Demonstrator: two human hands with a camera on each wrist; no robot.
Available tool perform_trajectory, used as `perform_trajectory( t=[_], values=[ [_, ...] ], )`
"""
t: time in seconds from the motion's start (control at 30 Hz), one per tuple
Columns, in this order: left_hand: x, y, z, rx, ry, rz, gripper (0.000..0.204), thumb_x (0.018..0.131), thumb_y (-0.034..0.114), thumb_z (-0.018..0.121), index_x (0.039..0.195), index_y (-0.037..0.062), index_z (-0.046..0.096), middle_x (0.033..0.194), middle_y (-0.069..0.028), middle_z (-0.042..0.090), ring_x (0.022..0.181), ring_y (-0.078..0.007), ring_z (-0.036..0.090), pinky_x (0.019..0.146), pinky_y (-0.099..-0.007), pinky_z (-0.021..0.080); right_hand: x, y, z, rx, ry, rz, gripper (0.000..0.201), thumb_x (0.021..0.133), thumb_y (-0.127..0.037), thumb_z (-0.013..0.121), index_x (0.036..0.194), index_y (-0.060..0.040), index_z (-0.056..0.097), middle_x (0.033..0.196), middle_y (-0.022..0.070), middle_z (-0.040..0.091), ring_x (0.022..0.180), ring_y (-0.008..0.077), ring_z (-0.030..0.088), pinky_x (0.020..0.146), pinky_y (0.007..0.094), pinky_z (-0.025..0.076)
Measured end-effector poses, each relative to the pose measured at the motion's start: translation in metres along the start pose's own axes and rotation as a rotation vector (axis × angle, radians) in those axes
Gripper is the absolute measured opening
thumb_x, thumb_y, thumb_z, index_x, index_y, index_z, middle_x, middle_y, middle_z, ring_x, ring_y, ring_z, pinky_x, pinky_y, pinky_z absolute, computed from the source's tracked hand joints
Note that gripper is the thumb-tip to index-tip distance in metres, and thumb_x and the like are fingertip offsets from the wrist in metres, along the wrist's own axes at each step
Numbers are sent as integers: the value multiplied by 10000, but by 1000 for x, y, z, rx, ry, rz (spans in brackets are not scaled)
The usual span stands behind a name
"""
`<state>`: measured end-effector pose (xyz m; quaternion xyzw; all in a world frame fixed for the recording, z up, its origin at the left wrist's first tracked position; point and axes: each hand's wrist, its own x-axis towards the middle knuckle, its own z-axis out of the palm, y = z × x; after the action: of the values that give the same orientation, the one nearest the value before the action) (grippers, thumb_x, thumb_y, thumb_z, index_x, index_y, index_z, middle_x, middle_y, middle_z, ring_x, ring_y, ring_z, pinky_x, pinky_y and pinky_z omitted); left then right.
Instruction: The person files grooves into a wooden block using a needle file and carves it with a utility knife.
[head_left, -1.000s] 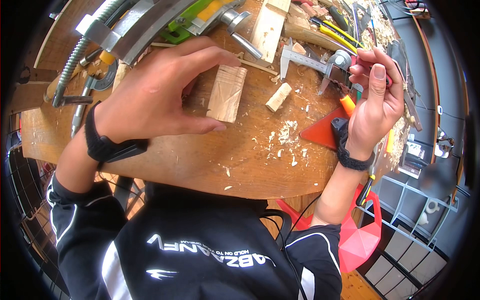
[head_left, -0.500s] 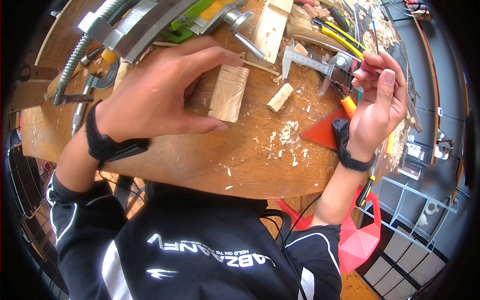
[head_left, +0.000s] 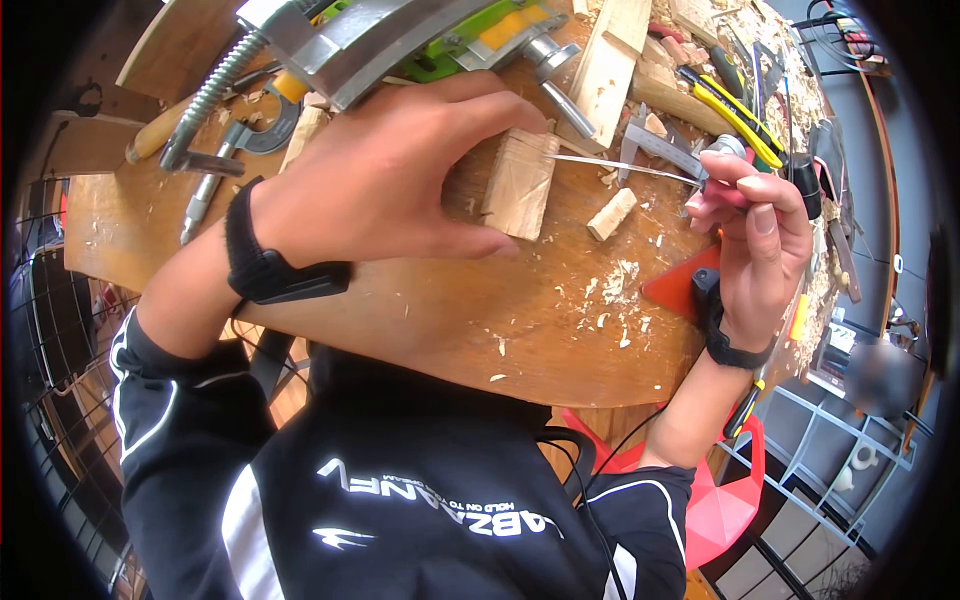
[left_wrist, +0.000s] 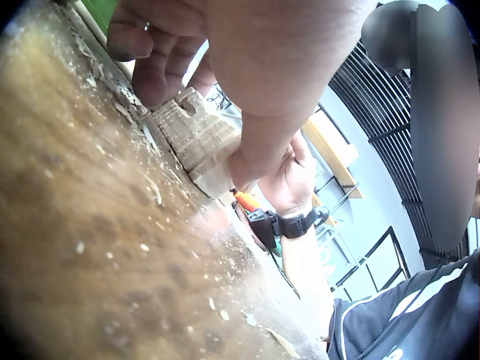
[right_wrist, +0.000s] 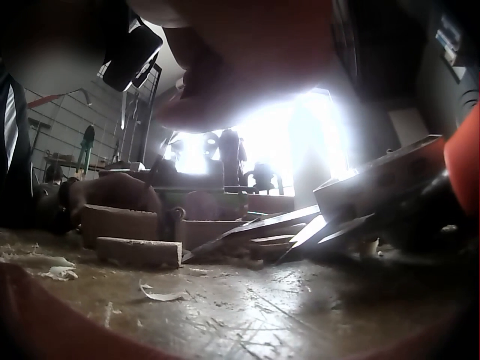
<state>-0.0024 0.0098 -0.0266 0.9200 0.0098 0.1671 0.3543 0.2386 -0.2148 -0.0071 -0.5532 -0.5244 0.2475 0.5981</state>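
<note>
On the bench, my left hand (head_left: 370, 175) holds a rectangular wooden block (head_left: 520, 190), fingers at its far end and thumb at its near end. A hole shows in the block (left_wrist: 196, 139) in the left wrist view. My right hand (head_left: 755, 230) grips the red handle of a thin tool (head_left: 630, 167) with a long, slim metal shaft. In the head view, the shaft points left and its tip overlaps the block's right edge. A small wood offcut (head_left: 611, 214) lies between the hands.
A metal vise (head_left: 400, 40) stands at the back left. Calipers (head_left: 660, 148), yellow-black pliers (head_left: 730, 110), wood strips (head_left: 610, 70) and shavings crowd the back right. An orange triangular piece (head_left: 680, 283) lies near my right wrist; wood chips (head_left: 620, 285) are scattered on the bench.
The head view has shifted, so the scene sits further right. My right hand has turned, bringing the tool's shaft round to point left at the block. My left hand keeps its hold.
</note>
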Motion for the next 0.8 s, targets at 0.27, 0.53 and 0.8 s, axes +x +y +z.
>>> perform_trajectory(
  t=[0.27,0.53,0.8],
  values=[
    [2,0,-2,1,-31,-16,719,673,194,935,1293,67,592,1205,-77,636,780,-214,638,666,-312,543,0,0,4,23,-38,41,288,1070,-236,580,1174,23,649,1216,268,706,936,227,745,763,283,577],
    [2,-2,-1,1,-22,-18,733,666,204,940,1298,69,595,1200,-70,641,756,-198,619,652,-303,526,2,-7,18,-165,-106,190,196,984,-42,685,1154,44,730,1107,171,769,948,178,748,795,269,576],
    [3,-2,0,3,-16,3,740,653,187,941,1303,80,603,1174,-65,643,750,-179,602,650,-295,515,6,-8,25,-354,-200,177,209,889,72,728,1094,45,759,996,122,791,885,145,748,782,241,580]
  ],
)
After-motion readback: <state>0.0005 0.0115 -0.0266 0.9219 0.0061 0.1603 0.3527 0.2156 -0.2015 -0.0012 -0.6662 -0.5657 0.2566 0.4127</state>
